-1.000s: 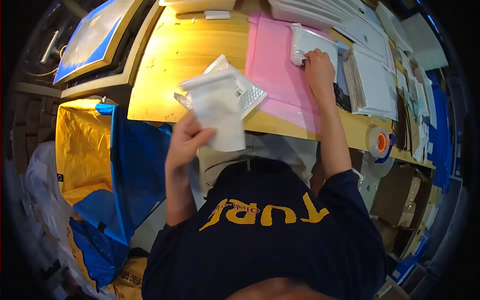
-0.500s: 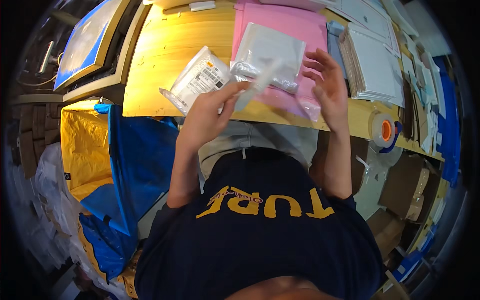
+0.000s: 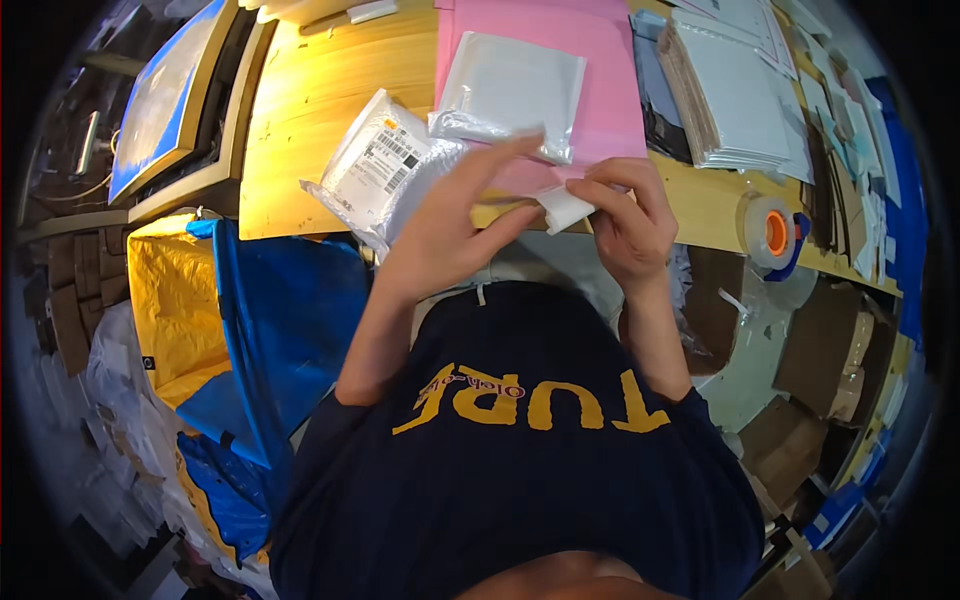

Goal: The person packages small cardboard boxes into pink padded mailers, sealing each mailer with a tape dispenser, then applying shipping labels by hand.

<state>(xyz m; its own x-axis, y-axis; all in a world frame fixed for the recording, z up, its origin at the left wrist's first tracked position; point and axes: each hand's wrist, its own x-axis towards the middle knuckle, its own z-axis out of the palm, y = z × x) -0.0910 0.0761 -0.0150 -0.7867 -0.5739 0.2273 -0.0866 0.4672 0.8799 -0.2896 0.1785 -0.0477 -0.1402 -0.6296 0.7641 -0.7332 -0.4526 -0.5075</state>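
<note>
My right hand (image 3: 636, 225) pinches a small white strip (image 3: 568, 208), which looks like paper or label backing and hangs near the table's front edge. Spread apart and partly blurred, the fingers of my left hand (image 3: 445, 230) are just left of the strip, with nothing visible in them. Beside that hand, a clear-wrapped parcel with a barcode label (image 3: 385, 160) lies tilted on the table. A flat white padded package in clear plastic (image 3: 512, 88) rests on a pink sheet (image 3: 605, 70) beyond my hands.
A stack of white padded envelopes (image 3: 735, 100) is at the right of the wooden table (image 3: 310, 100). A tape roll (image 3: 768, 230) sits at the front right edge. Left of the table stand a blue and yellow bag (image 3: 290, 330) and a blue-edged framed panel (image 3: 170, 95).
The strip has gone from my left hand to my right hand, which has come inward and closed on it. My left hand has opened.
</note>
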